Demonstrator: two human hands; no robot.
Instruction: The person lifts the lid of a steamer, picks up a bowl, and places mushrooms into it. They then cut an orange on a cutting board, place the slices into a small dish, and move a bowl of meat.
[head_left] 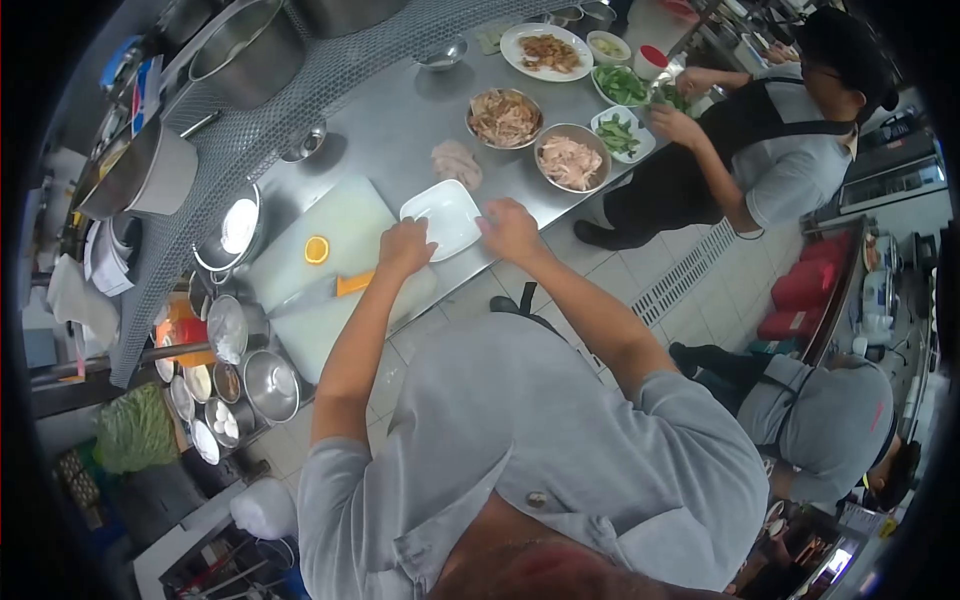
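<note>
A white rectangular dish [441,213] is held between my two hands over the steel counter, near its front edge. My left hand [407,248] grips the dish's near left corner, thumb at the rim. Closed on the right side is my right hand [511,230], its fingertips partly hidden. Under and left of my left forearm lies a pale cutting board [350,212]. On it rest a cut orange half [317,249] and a knife [352,284] with an orange handle. Pale raw meat slices [456,164] lie on the counter just beyond the dish.
Two metal bowls of sliced meat [571,160] [505,117] stand right of centre. Beyond are a plate of browned food [547,53] and green vegetables [620,84], where a co-worker [790,130] handles greens. A mesh shelf [240,145] with pots overhangs the left; another person [830,420] bends behind.
</note>
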